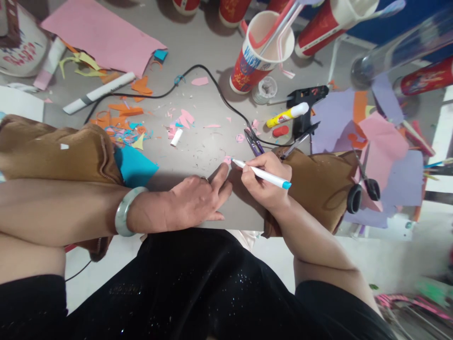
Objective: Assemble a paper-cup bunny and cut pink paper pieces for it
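Note:
In my right hand (267, 182) is a white marker (264, 175) with a light-blue end, gripped like a pen. Its tip meets or hovers just over a small pink paper piece (227, 160) on the grey table (198, 163); I cannot tell which. My left hand (191, 200) lies flat with fingers extended, one fingertip at the edge of that pink piece. It appears to hold the piece against the tabletop. A purple-handled pair of scissors or pliers (254, 143) rests just beyond my right hand. A white marker cap (176, 137) lies beyond my left hand.
Brown cushions (60, 151) flank the work spot. A black cord (226, 106) crosses the table near a black glue gun (304, 111). A yellow marker (287, 115), a paper cup with straws (253, 61), black-handled scissors (364, 184), a pink sheet (102, 35) and colored scraps (127, 127) lie around.

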`<state>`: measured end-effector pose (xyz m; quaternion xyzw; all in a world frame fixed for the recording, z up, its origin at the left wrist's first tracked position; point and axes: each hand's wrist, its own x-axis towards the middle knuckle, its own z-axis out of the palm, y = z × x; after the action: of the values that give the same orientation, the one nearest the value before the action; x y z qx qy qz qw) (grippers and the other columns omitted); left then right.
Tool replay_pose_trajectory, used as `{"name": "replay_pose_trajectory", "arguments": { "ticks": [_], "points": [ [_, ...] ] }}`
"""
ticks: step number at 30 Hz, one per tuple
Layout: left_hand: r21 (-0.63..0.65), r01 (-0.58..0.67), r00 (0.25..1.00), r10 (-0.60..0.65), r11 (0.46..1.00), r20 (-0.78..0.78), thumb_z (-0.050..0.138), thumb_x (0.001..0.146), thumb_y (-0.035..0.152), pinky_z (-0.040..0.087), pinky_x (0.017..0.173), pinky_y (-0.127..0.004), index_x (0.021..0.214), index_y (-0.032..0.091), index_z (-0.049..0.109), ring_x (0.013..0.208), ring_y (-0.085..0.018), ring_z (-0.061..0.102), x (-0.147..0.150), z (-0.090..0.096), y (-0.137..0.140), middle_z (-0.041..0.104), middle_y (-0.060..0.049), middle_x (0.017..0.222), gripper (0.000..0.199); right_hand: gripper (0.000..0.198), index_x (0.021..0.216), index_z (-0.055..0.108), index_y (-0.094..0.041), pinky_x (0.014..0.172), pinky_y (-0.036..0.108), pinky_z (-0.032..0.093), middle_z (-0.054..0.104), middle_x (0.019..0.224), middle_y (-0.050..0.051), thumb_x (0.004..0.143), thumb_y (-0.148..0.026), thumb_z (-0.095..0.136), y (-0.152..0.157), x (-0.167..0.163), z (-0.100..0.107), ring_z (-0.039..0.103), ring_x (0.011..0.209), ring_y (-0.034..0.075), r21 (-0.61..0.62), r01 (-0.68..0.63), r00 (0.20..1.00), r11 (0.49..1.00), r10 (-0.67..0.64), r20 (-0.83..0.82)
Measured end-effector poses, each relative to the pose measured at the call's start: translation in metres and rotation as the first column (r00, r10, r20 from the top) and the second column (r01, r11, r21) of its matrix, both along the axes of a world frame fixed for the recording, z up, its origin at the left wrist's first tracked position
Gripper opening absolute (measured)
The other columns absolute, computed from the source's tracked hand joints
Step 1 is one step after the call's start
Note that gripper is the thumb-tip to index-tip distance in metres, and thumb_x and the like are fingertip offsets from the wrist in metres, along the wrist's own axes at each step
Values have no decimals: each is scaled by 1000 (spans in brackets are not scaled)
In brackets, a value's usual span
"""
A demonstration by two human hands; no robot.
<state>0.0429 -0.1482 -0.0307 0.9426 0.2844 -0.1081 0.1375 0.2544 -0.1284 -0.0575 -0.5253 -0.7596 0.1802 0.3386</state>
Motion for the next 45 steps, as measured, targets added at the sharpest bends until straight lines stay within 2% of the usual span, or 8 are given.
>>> {"name": "replay_pose_trajectory", "arguments": {
  "ticks": [6,15,21,32,37,45],
  "points": [
    [3,6,1000,-6,1000,-23,43,97,66,56,64,-37,153,15,42,84,-26,73,1,1,1,22,-33,165,76,10,78,57,-23,48,26,48,63,59,-4,86,-28,61,0,1,-1,57,48,12,8,12,999,1000,-12,35],
    [-62,-35,999,32,997,-37,51,95,61,57,71,-37,153,20,42,85,-23,72,2,2,1,20,-29,167,71,9,79,56,-23,46,25,46,61,57,-5,86,-24,62,0,1,0,56,45,11,32,-23,1000,999,23,5],
    [19,11,1000,-11,1000,-8,43,97,65,55,63,-36,152,13,43,79,-23,72,1,-1,0,22,-34,164,76,8,80,57,-23,45,24,44,62,56,-6,85,-23,62,0,0,0,55,45,11,73,-37,999,997,36,17],
    [76,25,1000,-24,997,-11,42,95,68,55,60,-36,150,10,45,80,-26,74,1,-1,0,27,-36,162,79,9,80,59,-22,47,25,43,62,57,-5,87,-27,63,-1,1,0,56,46,11,62,-54,998,997,52,31],
    [63,36,999,-34,997,-33,44,95,68,55,58,-38,151,12,45,73,-25,73,1,1,2,23,-35,164,80,8,80,58,-23,47,24,43,62,57,-6,87,-25,63,-1,1,0,56,46,10,47,-61,998,997,60,20],
    [48,7,998,-4,999,-66,41,97,67,55,62,-36,157,11,37,81,-26,74,1,0,4,21,-35,164,82,11,78,59,-23,46,25,43,64,57,-5,87,-29,61,-1,2,1,57,46,11,30,-45,998,999,44,50]
  ]
}}
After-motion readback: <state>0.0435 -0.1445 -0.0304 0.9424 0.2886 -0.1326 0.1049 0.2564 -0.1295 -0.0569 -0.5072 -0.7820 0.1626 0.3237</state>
